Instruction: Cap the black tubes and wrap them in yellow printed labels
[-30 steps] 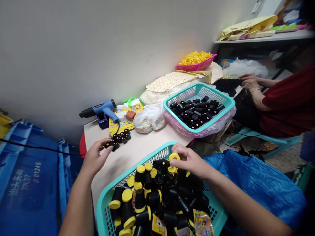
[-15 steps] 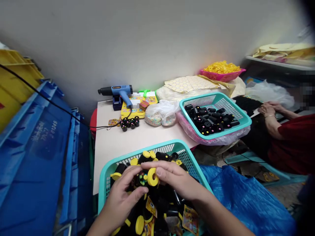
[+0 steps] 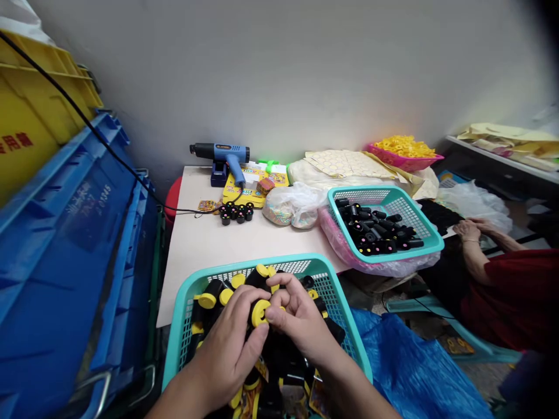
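Above the near turquoise basket point(image 3: 173, 343), my left hand point(image 3: 227, 334) is closed round a small black bottle, most of which its fingers hide. A yellow ring-shaped cap point(image 3: 260, 312) sits at the bottle's end, facing me. My right hand point(image 3: 299, 317) presses its thumb against the cap's right side, with its fingers curled behind. Beneath both hands the basket holds many black bottles point(image 3: 257, 278) with yellow caps, along with small printed orange packets point(image 3: 318, 398).
On the white table point(image 3: 192, 244) are a blue heat gun point(image 3: 227, 154), several black pieces point(image 3: 236, 213), and bags of beads point(image 3: 290, 206). Another turquoise basket point(image 3: 334, 233) holds black bottles. Blue crates point(image 3: 74, 250) stand left; a person in a red sleeve point(image 3: 510, 273) sits right.
The yellow cap, held apart beside the bottle's open end before, is now on that end. My right hand has its fingers more curled. The view has shifted slightly.
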Demonstrator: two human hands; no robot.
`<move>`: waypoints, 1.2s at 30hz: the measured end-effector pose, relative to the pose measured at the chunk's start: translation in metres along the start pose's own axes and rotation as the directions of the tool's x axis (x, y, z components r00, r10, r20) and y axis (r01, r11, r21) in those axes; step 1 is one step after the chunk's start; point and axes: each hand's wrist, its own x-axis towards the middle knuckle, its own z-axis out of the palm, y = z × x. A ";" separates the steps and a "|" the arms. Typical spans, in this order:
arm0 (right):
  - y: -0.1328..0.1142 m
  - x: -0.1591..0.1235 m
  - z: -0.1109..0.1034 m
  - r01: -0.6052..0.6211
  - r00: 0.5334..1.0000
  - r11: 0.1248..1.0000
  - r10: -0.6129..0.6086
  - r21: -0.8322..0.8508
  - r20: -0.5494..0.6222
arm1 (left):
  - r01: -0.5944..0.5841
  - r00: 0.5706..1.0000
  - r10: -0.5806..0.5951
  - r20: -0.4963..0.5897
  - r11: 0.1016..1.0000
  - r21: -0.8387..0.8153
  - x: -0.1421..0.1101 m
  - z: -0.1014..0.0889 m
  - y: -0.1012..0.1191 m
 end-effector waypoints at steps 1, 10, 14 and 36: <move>0.002 0.000 0.001 -0.009 1.000 1.000 0.009 0.022 0.008 | -0.009 1.000 0.009 -0.002 1.000 0.000 0.000 0.000 -0.001; 0.003 0.006 0.005 -0.073 0.959 0.987 0.031 0.140 0.283 | -0.274 0.940 0.314 -0.133 0.928 0.251 -0.005 0.009 -0.007; 0.007 0.006 0.011 -0.095 0.976 0.970 0.046 0.225 0.214 | -0.334 0.931 0.345 -0.119 0.937 0.108 -0.004 0.011 -0.002; 0.016 -0.002 0.013 -0.080 0.971 0.990 0.050 0.120 0.233 | -0.332 0.941 0.332 -0.066 0.943 0.011 -0.012 0.009 -0.020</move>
